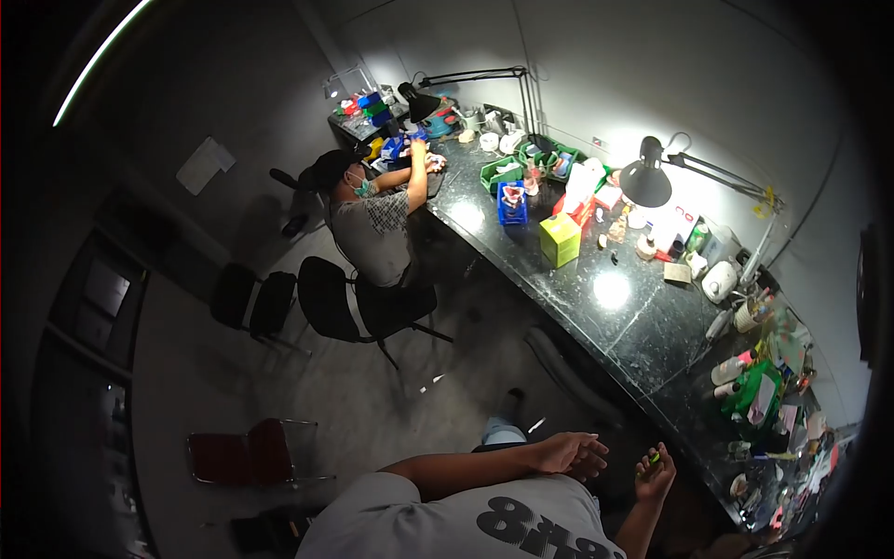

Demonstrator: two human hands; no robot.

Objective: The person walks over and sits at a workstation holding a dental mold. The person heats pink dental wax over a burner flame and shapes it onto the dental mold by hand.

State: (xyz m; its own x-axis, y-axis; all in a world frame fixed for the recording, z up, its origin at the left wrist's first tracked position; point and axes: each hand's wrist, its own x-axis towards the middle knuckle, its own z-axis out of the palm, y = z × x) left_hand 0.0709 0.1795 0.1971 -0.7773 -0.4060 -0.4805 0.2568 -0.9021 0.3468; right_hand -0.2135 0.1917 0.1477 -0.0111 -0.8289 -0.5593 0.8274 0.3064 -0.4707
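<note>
so rn the right hand is closed around a small yellow-green item, prob just gripped in the fingers, cant tell exactly what it is tbh. It's off the edge of the tabletop, up near the body. Left hand is beside it, fingers loosely spread, nothing visible in it. Progress-wise imo: item's picked up, left hand isn't on it, idk what's left. FYI another person sits farther along, hands apart from these.
</note>
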